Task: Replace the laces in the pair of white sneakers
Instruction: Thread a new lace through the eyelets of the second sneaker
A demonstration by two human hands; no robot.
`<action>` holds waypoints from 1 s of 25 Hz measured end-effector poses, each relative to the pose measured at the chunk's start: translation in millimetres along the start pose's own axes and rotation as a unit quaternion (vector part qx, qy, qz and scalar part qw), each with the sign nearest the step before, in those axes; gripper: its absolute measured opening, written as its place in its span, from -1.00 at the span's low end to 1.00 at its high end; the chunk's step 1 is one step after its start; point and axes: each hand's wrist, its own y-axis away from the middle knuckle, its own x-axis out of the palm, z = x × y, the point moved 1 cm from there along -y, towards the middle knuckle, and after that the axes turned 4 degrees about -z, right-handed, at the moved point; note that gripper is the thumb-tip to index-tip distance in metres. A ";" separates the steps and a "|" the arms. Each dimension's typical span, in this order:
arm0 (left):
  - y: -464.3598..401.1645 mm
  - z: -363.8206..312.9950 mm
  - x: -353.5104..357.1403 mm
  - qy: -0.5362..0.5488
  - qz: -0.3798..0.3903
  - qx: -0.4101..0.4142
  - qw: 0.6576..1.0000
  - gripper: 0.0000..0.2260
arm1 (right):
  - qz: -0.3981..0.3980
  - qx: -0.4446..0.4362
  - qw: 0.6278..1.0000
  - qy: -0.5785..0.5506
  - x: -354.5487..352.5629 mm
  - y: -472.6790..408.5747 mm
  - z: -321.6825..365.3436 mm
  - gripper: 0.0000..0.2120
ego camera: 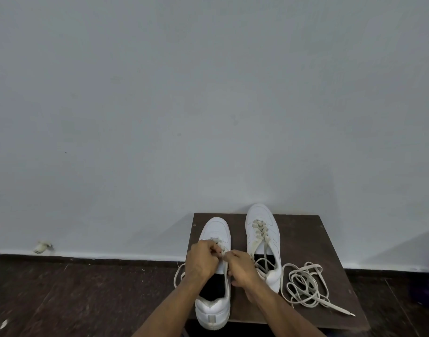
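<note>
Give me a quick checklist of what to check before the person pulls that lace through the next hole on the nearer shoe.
1. Lace held: left hand and right hand both pinch the lace at the eyelets. Ok.
2. Left sneaker steady: heel overhangs the table edge. Not ok.
3. Lace tip lined up with an eyelet: hidden by fingers. Cannot tell.
4. Right sneaker out of the way, already laced. Ok.
5. Loose lace pile apart from the working lace. Ok.

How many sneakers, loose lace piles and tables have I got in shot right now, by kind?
White sneakers: 2, the left sneaker under both hands and the right sneaker beside it.
Loose lace pile: 1, right of the sneakers.
Small table: 1.
Total: 4.
</note>
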 end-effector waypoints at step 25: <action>24.3 12.1 -8.0 -0.164 -0.046 0.110 0.979 -0.68 | -0.081 -0.088 0.972 0.201 6.4 -19.7 9.3 -0.83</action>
